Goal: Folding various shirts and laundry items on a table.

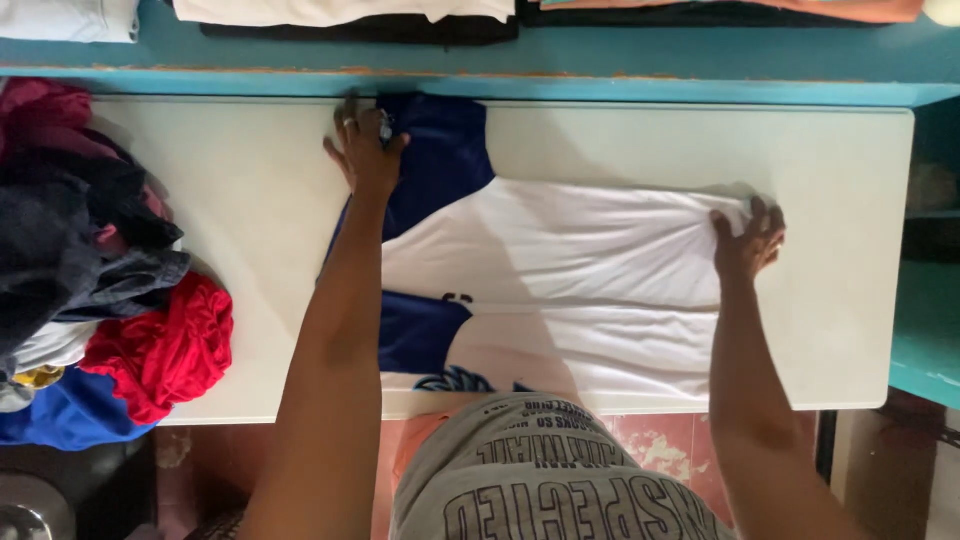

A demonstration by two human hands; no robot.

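1. The white table (850, 330) has bare room at its right end and between your left arm and the pile; its near edge is at your body, and its far edge meets the turquoise shelf (600, 60).
2. The white shirt with blue sleeves (560, 270) lies spread flat in the table's middle.
3. Your left hand (365, 150) presses with spread fingers on the blue sleeve (445, 150) near the far edge.
4. Your right hand (748, 240) pinches the shirt's right edge with closed fingers.
5. A pile of clothes (100, 290) covers the table's left end, apart from the shirt.
6. Folded clothes (340, 12) lie on the shelf.
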